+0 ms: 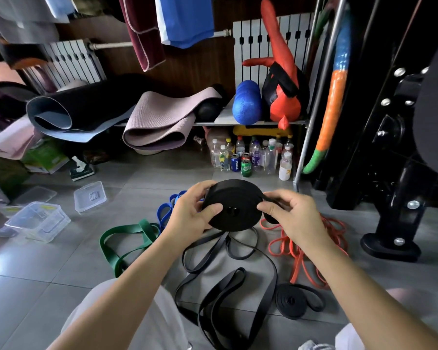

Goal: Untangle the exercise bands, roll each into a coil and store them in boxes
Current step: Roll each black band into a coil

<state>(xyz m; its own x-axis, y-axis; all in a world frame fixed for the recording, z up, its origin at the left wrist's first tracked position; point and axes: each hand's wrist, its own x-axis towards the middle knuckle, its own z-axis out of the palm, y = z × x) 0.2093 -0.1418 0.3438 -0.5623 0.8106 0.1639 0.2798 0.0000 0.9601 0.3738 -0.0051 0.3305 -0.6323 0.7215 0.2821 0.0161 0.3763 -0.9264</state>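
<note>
Centre frame: black coil point(234, 205) held up over loose bands point(228, 281) on the floor. Left hand point(192, 213) clamps it, thumb on the face, fingers behind. Right hand point(288, 213) pinches the outer wrap at the right edge. Rubber probably soft, springy, grippy; likely unwinds if released. Best held across both faces. Clear boxes point(39, 221) mid-left.

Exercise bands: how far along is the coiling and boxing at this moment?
Done: one small black coil lies on the floor, mostly rolled, not boxed. In hand: the left hand and right hand grip a large black coil. Left: the green band, blue band, orange band and a loose black band lie uncoiled on the floor; the clear boxes show no bands inside.
</note>
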